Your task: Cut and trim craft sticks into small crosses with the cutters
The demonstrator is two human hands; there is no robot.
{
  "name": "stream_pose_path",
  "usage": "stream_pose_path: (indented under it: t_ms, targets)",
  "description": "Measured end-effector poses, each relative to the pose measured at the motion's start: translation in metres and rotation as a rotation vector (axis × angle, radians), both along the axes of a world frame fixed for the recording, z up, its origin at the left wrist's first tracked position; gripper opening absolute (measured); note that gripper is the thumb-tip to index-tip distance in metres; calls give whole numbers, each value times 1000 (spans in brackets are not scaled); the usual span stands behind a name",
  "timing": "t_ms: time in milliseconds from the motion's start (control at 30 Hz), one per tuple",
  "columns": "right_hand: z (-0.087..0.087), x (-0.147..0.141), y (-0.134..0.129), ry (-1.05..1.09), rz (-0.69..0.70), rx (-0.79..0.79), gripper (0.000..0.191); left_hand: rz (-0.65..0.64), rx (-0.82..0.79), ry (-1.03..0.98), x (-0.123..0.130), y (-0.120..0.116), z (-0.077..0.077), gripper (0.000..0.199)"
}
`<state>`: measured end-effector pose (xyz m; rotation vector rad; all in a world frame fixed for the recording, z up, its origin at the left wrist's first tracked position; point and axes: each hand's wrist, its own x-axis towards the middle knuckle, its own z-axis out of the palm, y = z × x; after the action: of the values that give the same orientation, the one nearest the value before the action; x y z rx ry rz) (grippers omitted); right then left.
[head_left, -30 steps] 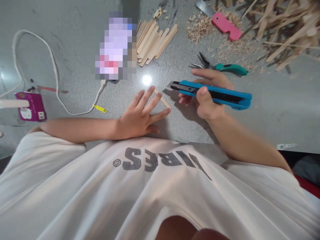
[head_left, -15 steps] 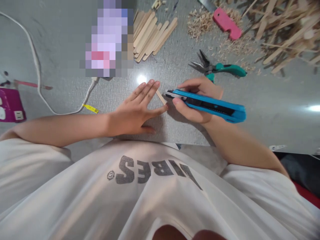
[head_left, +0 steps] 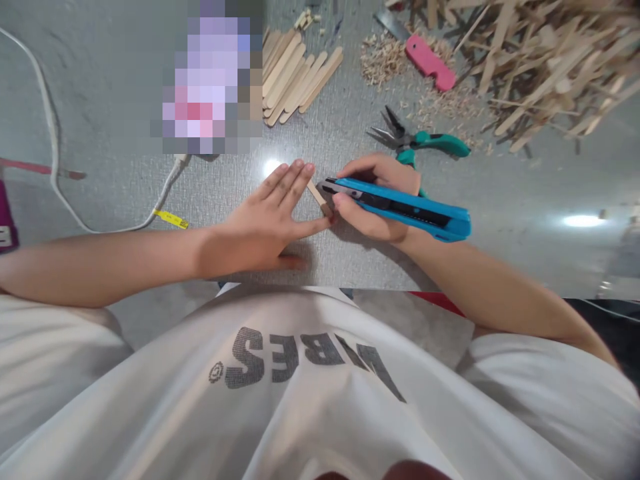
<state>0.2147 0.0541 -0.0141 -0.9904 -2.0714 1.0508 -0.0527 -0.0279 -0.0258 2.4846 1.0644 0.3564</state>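
Observation:
A short length of wooden craft stick [head_left: 319, 197] lies slanted on the grey table. My left hand [head_left: 273, 223] is spread flat, its fingertips pressing on the stick at both ends, and part of the wood is hidden under them. Gripped in my right hand [head_left: 383, 200] is a blue box cutter [head_left: 410, 205], its tip pointing left at the stick. The tip is at or very close to the stick's right edge; whether it touches I cannot tell.
A row of craft sticks [head_left: 295, 77] lies at the back. Green-handled pliers [head_left: 417, 141] rest open beyond my right hand. Farther right are a pink-handled knife [head_left: 430, 63], wood shavings [head_left: 377, 60] and a heap of sticks [head_left: 545, 73]. A white cable [head_left: 56, 140] loops at left.
The box cutter has come nearer to the stick, its tip now close against the wood. My left hand stays on the stick. The whole view has shifted slightly.

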Motion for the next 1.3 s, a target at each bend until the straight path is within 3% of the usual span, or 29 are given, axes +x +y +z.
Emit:
stream_pose_path:
  t_ms: [467,933,1100,1300]
  targets:
    - [-2,-2,3,35,57,147,28,26,-63,52,7,-1,13,101]
    - [3,-2,2,3,113,160,25,32,-11,41,7,-3,5,108]
    - [0,1,1,-62,98,172,30,49,-26,9,7,-3,4,101]
    - [2,1,0,-70,108,194,26,17,-16,79,6,-1,7,105]
